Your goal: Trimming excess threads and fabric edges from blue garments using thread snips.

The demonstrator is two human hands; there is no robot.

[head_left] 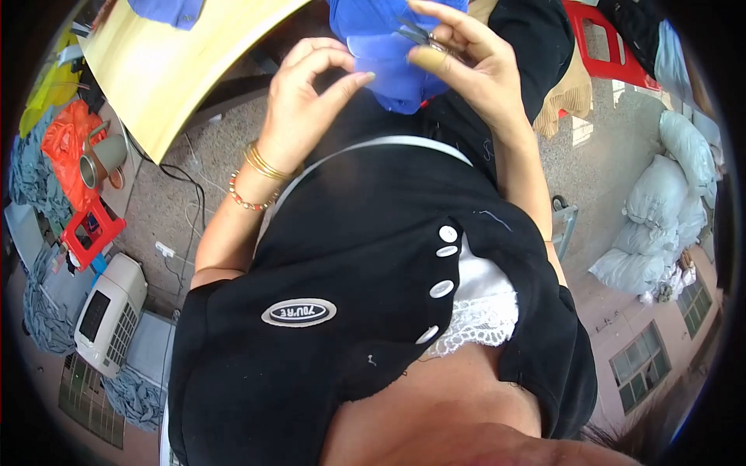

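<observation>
My left hand (315,89), with gold bangles and a beaded bracelet at the wrist, is at the left edge of a blue cloth (392,74). Its thumb and fingers are drawn together on that edge; the exact grip is partly hidden. On the cloth's other side, my right hand (478,74) is closed round small thread snips (416,33). Their dark blades point left over the cloth, toward my left hand. A yellowish covering wraps the right thumb. The cloth lies over my lap, beyond my black top.
A pale wooden table (186,70) curves along the upper left, with another blue piece (167,9) on it. Red stools (93,233) stand at left and upper right. Stuffed pale sacks (657,202) are piled at right. Black cables (190,179) trail across the floor at left.
</observation>
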